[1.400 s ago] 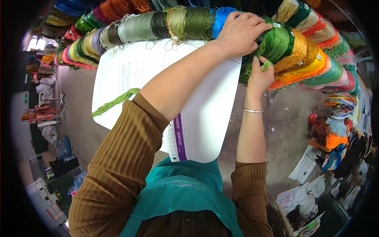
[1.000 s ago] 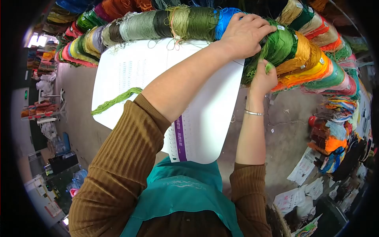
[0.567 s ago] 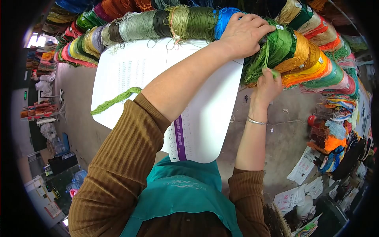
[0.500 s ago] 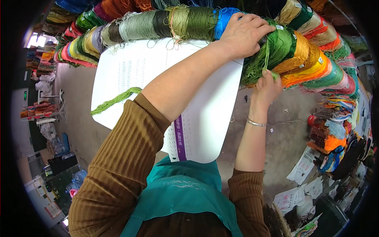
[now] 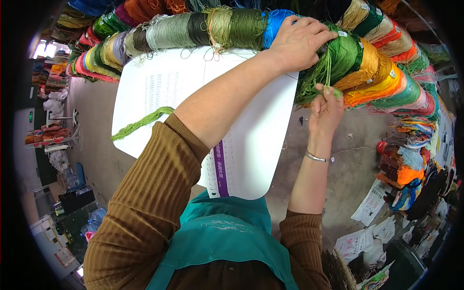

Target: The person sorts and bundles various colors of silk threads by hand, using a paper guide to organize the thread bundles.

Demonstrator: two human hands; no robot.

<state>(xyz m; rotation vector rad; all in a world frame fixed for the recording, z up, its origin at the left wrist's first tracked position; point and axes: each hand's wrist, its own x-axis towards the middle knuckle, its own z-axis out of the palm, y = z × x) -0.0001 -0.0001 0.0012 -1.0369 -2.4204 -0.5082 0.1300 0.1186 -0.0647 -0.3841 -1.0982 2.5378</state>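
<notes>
My left hand [image 5: 298, 44] lies over the row of thread skeins, its fingers spread across the blue skein [image 5: 276, 30] and the edge of the green skein [image 5: 344, 55]. Below it and to the right, my right hand [image 5: 327, 104] pinches green strands [image 5: 327, 72] that hang taut from that green skein. A white sheet [image 5: 261, 116] with printed columns and a purple strip lies under my left forearm. On the sheet, a twisted bunch of green thread [image 5: 140, 126] sticks out left of the forearm, which covers its other end.
Orange skeins [image 5: 374, 65] and pink skeins continue the curved row to the right. Beyond stand more coloured skeins [image 5: 135, 12]. Papers [image 5: 355, 241] and tangled thread bundles [image 5: 408, 166] lie at the lower right. A red object [image 5: 382, 147] is near them.
My right hand has shifted slightly and its fingers have moved around the green strands. Its wrist and bracelet are a little lower and further right. My left hand has stayed in place.
</notes>
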